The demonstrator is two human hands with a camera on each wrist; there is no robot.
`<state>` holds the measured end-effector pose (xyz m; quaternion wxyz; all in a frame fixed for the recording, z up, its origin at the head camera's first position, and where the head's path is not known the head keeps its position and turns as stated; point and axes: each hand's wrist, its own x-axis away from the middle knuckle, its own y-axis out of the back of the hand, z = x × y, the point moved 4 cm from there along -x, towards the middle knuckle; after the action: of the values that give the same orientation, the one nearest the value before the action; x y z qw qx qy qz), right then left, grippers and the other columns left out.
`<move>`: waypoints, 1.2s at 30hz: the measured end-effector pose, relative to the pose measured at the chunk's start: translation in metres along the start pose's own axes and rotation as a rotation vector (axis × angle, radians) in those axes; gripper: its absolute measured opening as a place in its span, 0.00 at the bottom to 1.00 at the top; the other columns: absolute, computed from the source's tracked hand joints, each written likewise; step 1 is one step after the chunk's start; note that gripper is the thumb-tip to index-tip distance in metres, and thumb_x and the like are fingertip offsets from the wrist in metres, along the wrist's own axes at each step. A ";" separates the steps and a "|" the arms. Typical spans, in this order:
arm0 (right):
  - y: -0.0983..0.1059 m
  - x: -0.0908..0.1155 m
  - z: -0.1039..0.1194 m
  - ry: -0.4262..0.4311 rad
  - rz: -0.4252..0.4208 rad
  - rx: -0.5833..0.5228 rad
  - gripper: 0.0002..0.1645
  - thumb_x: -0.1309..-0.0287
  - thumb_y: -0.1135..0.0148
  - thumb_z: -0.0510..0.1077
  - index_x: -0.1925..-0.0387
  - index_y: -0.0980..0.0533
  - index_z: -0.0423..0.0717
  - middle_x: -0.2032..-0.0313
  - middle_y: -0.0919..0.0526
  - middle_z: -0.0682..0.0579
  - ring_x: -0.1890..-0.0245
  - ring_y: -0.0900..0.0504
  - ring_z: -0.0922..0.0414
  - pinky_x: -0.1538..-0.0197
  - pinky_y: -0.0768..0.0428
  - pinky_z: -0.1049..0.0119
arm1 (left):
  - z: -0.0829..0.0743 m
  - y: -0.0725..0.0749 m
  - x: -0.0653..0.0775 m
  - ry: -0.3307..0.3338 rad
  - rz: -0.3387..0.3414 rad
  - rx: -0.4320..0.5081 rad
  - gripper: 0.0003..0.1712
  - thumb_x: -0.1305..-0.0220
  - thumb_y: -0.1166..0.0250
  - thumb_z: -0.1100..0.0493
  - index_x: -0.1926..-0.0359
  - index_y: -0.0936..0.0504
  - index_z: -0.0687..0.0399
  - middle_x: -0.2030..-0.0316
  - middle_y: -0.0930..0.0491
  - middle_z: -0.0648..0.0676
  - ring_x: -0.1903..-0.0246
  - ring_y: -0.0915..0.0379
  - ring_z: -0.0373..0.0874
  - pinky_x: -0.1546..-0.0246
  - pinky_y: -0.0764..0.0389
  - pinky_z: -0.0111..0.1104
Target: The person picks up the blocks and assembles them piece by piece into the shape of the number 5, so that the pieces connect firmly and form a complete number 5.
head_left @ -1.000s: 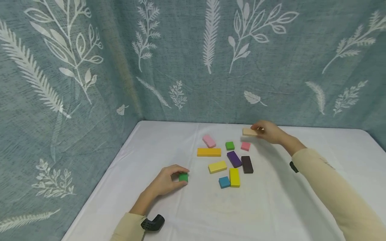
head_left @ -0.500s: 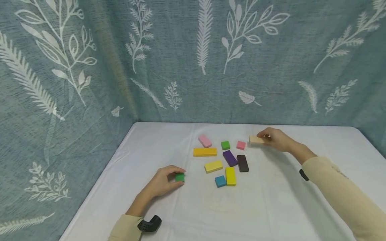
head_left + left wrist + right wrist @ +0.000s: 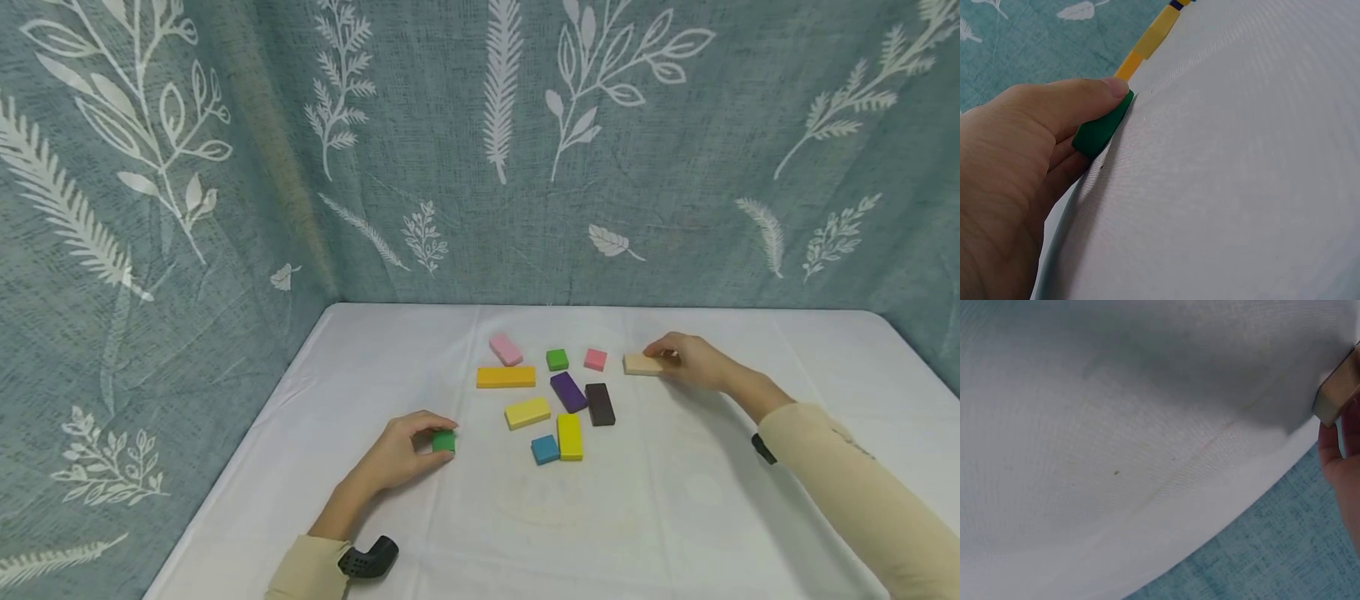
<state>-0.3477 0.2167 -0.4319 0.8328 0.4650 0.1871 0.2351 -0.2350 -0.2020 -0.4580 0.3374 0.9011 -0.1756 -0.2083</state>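
Note:
In the head view, my left hand (image 3: 408,450) pinches a green block (image 3: 444,441) between thumb and fingers, left of the loose blocks. The left wrist view shows the same green block (image 3: 1104,128) low against the white cloth. At the far right of the group, my right hand (image 3: 693,362) grips one end of a plain wooden block (image 3: 641,364); whether it touches the cloth I cannot tell. Part of that wooden block (image 3: 1338,390) appears at the right wrist view's edge, fingers beneath it. A small pink block (image 3: 596,359) lies just left of the wooden one.
Between the hands lie an orange block (image 3: 506,377), a pale pink block (image 3: 506,349), a small green block (image 3: 557,360), a purple block (image 3: 568,392), a dark brown block (image 3: 600,404), a blue block (image 3: 545,450) and two yellow blocks (image 3: 570,437). Patterned curtain (image 3: 450,167) borders the white table.
My right hand has brought the wooden block nearer and down toward the cloth, to the right of the small pink block. The left hand keeps its hold on the green block; the head view shifts slightly.

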 end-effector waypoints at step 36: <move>0.011 0.003 0.001 -0.084 -0.066 -0.162 0.24 0.42 0.37 0.33 0.45 0.29 0.25 0.50 0.24 0.30 0.49 0.27 0.35 0.45 0.28 0.44 | 0.001 0.001 0.000 -0.007 0.000 -0.006 0.21 0.50 0.26 0.66 0.53 0.18 0.58 0.56 0.19 0.51 0.56 0.23 0.44 0.53 0.22 0.35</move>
<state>-0.3469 0.2230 -0.4229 0.8821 0.3991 0.1476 0.2020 -0.2354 -0.2034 -0.4585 0.3393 0.8994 -0.1762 -0.2120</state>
